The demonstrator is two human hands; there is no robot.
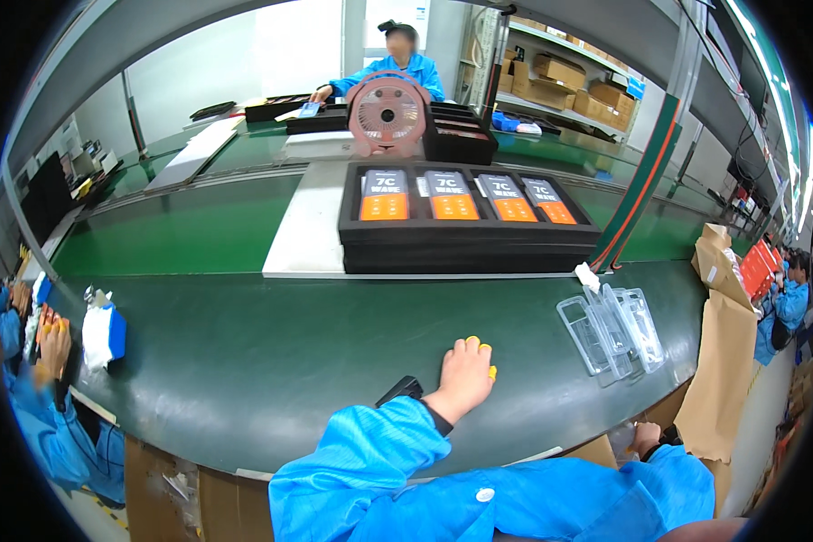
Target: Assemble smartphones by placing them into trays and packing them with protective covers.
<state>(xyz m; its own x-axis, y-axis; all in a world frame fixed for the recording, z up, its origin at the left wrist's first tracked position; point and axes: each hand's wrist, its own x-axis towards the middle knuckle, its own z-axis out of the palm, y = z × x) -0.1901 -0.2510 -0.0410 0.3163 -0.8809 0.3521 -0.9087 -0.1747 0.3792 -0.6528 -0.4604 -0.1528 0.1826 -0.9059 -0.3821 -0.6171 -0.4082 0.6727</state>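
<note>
My left hand (465, 378) rests on the dark green tabletop, its fingers curled in and yellow covers on some fingertips. Nothing shows between those fingers. Below the table's front edge at the right, my right hand (645, 439) is down at an open cardboard box (598, 452). Its fingers are closed at a clear plastic piece (621, 441), partly hidden by the box and my sleeve. Several clear plastic cases (611, 332) lie in a loose overlapping pile on the table, nearest to my right hand.
Black trays (470, 246) holding several grey-and-orange packages stand on a white board ahead. Behind them is a pink fan (388, 113), with a co-worker in blue beyond. A blue-and-white packet (105, 334) lies left, near another worker's hands. Brown cardboard (718, 361) rises right beside a green post (637, 185).
</note>
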